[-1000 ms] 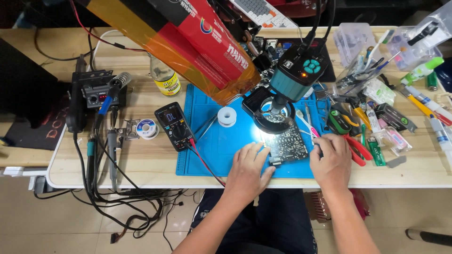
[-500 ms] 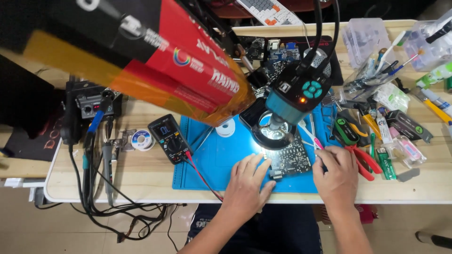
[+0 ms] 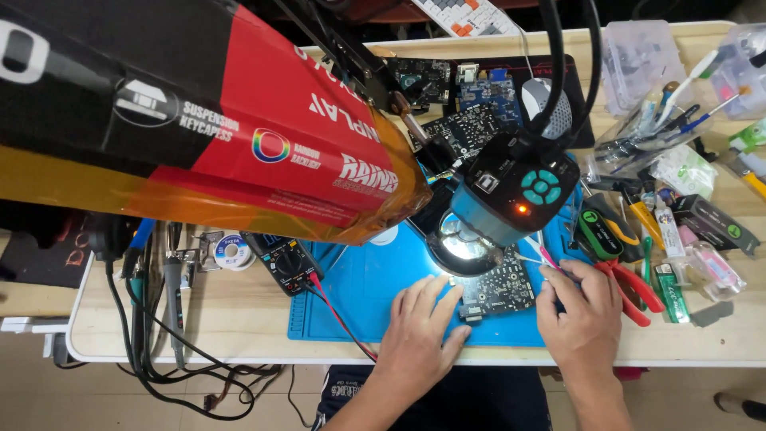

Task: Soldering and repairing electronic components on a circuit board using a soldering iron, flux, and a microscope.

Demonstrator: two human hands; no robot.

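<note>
A dark circuit board (image 3: 501, 291) lies on a blue work mat (image 3: 359, 299), under the lit ring of a blue microscope camera (image 3: 519, 191). My left hand (image 3: 419, 331) rests flat on the mat with its fingers spread, and the fingertips touch the board's left edge. My right hand (image 3: 581, 311) sits at the board's right edge. It pinches a thin pink tool (image 3: 544, 255) that points up-left toward the lit spot.
A large red, black and orange box (image 3: 239, 144) fills the upper left, close to the camera. A multimeter (image 3: 287, 265) with red lead, a solder spool (image 3: 231, 251) and soldering irons (image 3: 171, 279) lie left. Red-handled pliers (image 3: 634, 291) and several tools crowd the right. More boards (image 3: 471, 120) sit behind.
The view has dropped closer to the desk and the box now covers much more of it. Both hands stay at the board, and the left fingers have settled against its edge.
</note>
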